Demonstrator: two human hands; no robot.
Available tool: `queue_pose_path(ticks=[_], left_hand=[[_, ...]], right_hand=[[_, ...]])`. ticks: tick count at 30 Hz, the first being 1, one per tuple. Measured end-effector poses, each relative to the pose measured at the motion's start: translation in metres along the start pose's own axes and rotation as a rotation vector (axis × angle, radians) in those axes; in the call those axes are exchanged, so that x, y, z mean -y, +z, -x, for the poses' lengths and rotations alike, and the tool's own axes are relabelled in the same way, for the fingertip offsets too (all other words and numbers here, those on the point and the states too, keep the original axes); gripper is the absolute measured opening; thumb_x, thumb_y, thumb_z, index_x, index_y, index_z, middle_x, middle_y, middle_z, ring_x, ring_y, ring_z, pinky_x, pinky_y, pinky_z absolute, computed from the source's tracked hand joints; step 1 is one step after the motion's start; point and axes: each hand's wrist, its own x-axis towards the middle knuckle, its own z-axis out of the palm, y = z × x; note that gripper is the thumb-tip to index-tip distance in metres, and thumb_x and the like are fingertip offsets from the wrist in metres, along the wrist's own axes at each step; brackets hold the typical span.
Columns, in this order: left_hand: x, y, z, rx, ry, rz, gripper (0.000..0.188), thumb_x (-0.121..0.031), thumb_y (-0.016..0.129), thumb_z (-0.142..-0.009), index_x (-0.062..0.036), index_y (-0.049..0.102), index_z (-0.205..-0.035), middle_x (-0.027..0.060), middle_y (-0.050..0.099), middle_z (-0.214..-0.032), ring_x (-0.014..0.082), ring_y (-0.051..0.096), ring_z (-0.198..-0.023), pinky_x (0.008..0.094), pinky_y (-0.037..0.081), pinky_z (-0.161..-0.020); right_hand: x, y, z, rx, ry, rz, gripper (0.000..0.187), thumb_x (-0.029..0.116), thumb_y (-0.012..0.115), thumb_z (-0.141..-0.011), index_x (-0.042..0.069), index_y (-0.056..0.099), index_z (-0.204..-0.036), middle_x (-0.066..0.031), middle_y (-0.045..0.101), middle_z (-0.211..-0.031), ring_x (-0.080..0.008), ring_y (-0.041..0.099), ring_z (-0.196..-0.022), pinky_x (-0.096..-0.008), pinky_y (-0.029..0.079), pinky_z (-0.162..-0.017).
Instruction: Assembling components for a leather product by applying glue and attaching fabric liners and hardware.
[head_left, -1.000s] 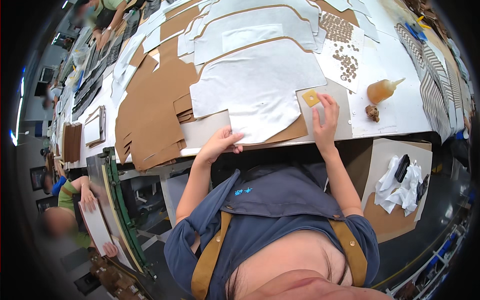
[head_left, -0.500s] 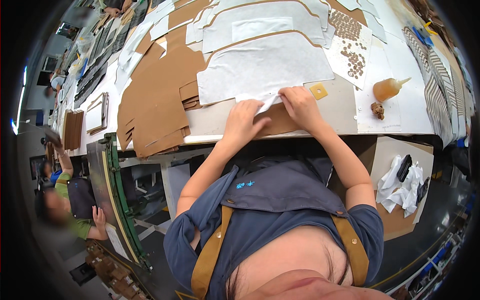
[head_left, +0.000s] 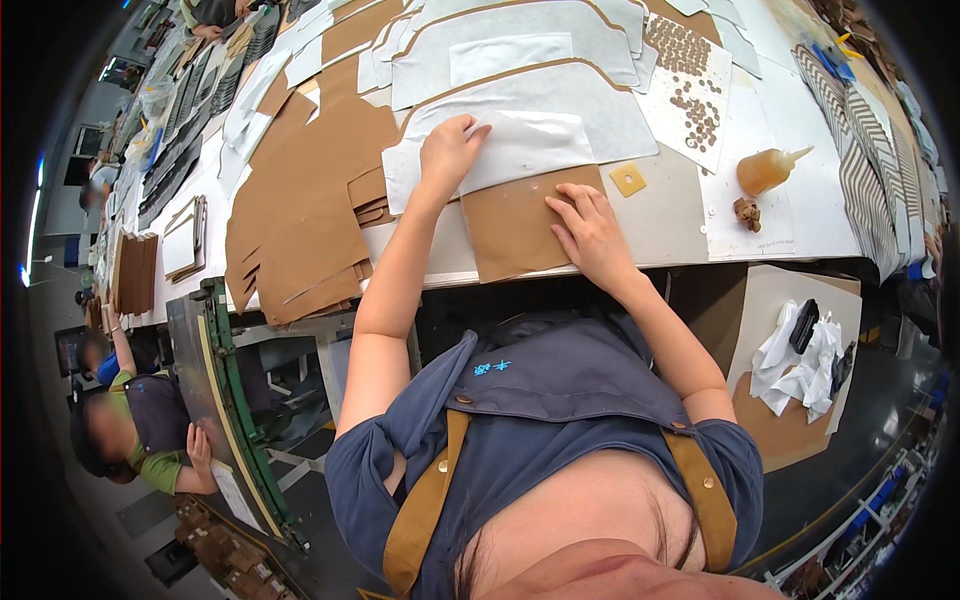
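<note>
A white rectangular piece [head_left: 540, 145] lies over a larger white panel [head_left: 540, 90] with a brown curved edge. My left hand [head_left: 450, 158] is at its left end, thumb and forefinger closed at the edge. Just below, a brown rectangular piece [head_left: 510, 232] lies bare, its lower edge at the table front. On the right side of that brown piece rests my right hand [head_left: 592, 228], fingers apart and holding nothing. A small yellow square [head_left: 628, 180] with a hole lies to the right of this hand.
Large brown sheets [head_left: 300, 190] are stacked at left. An amber squeeze bottle [head_left: 765, 172] and a brown lump [head_left: 747, 214] stand at right, near a white card of small discs [head_left: 697, 115]. Striped cloth [head_left: 870, 170] hangs at far right. A co-worker [head_left: 140, 430] is at left.
The white piece has gone from a fold between both hands to lying flat farther up, baring the brown piece. My left hand moved away and left; my right hand let go and spread.
</note>
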Motion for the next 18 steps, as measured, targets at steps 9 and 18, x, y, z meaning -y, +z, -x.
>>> queue_pose_path(ticks=[9,18], left_hand=[[0.002,0.002,0.034,-0.411,0.37,-0.15,0.021,-0.01,0.072,-0.086,-0.0136,0.068,-0.106,0.0076,0.057,-0.119,0.0327,0.047,-0.118,0.0465,0.038,-0.1],[-0.019,0.02,0.098,-0.116,0.568,-0.056,0.026,-0.017,0.076,-0.084,-0.02,0.076,-0.11,0.0068,0.056,-0.124,0.0316,0.046,-0.124,0.0466,0.037,-0.104]], right_hand=[[-0.046,-0.029,0.009,-0.369,0.412,0.376,0.05,0.029,0.077,-0.087,0.003,0.058,-0.125,-0.0167,0.054,-0.122,-0.035,0.05,-0.115,-0.0474,0.037,-0.102],[-0.062,-0.039,0.008,-0.297,0.454,0.231,0.044,0.029,0.08,-0.083,0.005,0.061,-0.114,-0.0065,0.061,-0.108,-0.0258,0.055,-0.107,-0.042,0.037,-0.097]])
